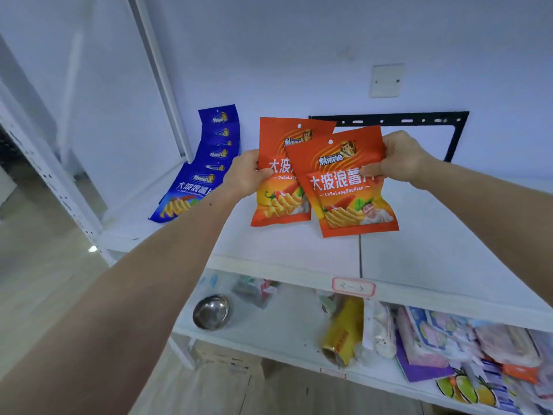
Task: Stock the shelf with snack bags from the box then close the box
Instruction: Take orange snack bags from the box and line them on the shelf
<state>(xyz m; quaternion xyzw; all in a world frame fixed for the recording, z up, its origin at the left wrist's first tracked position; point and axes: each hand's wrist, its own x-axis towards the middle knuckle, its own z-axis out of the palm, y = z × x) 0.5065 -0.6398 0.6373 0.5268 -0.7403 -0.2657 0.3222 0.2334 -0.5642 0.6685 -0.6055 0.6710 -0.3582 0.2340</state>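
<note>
Gripping one orange bag point(353, 187) each, left hand point(244, 175) and right hand point(398, 158) beside blue bags point(203, 166)

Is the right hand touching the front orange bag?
Touching. The head view shows the right hand pinching the front orange bag at its upper right edge, thumb lying over the printed front.

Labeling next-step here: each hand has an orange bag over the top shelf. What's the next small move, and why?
Probably lower both bags onto the top shelf beside the blue bags. The left hand grips the rear orange bag, the right hand grips the front orange bag, and both hang above bare shelf.
</note>
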